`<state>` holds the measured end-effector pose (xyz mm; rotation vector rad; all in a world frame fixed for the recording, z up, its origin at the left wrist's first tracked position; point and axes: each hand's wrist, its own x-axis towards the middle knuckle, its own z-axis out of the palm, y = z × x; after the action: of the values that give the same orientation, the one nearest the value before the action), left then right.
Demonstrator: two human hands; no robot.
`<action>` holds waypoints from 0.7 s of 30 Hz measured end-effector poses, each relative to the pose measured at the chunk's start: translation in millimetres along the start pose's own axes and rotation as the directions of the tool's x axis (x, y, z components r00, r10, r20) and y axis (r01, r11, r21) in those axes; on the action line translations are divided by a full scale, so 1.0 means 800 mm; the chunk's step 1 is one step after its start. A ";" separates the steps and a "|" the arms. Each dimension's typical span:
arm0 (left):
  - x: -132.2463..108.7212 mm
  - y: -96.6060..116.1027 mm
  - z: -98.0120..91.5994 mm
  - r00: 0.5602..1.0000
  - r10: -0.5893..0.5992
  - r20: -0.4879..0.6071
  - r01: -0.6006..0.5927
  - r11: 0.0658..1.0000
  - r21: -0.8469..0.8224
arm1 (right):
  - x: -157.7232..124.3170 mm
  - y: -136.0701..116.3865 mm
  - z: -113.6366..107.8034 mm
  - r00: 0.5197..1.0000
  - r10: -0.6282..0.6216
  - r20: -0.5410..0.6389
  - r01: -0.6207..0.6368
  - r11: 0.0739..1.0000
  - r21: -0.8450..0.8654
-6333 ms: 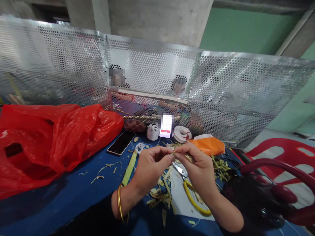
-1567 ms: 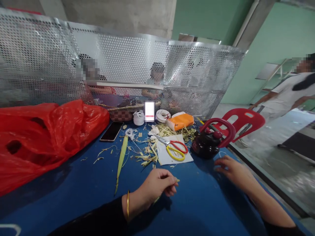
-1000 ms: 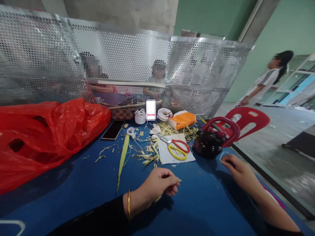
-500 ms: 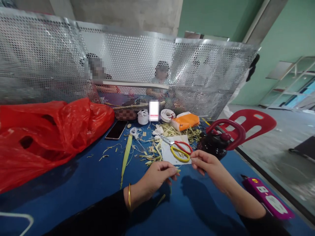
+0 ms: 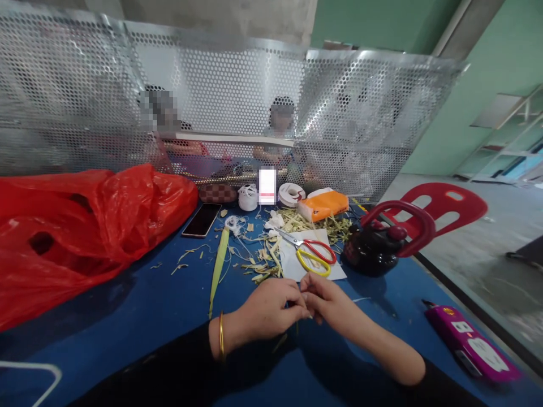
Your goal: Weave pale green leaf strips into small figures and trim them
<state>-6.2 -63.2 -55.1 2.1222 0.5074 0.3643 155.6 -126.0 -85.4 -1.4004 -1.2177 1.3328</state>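
Over the near middle of the blue table, my left hand (image 5: pixel 269 310) has its fingers closed on a small strip of green leaf (image 5: pixel 297 328), mostly hidden by the fingers. My right hand (image 5: pixel 324 299) touches it at the fingertips, pinched shut. From behind that hand trails a thin white thread (image 5: pixel 362 299); its held part is hidden. Just beyond my hands lie scissors (image 5: pixel 316 257) with one red and one yellow handle, on a white paper (image 5: pixel 292 268). A long green leaf (image 5: pixel 218 265) lies to the left, with tangled white thread (image 5: pixel 234 225) at its top.
Leaf scraps (image 5: pixel 271 257) litter the table. Behind them are a thread ball (image 5: pixel 248 198), a ribbon spool (image 5: pixel 292 194) and an orange tissue pack (image 5: pixel 324 204). A phone (image 5: pixel 202 220) and red plastic bag (image 5: pixel 97 226) lie left; a dark kettle (image 5: pixel 369 249) and purple box (image 5: pixel 473 342) stand right.
My right hand has moved left and toward me, from beside the scissors to meet my left hand at the fingertips. The white thread now shows beyond my right hand.
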 end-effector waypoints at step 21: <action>0.005 0.003 -0.006 0.964 -0.259 0.057 0.226 0.690 -0.687 | -0.008 -0.020 -0.021 0.979 -0.094 -0.181 0.129 0.972 0.195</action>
<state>-4.1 -59.0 -49.7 1.2958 0.5628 0.3745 170.7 -128.4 -66.7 -1.2519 -0.9995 1.1981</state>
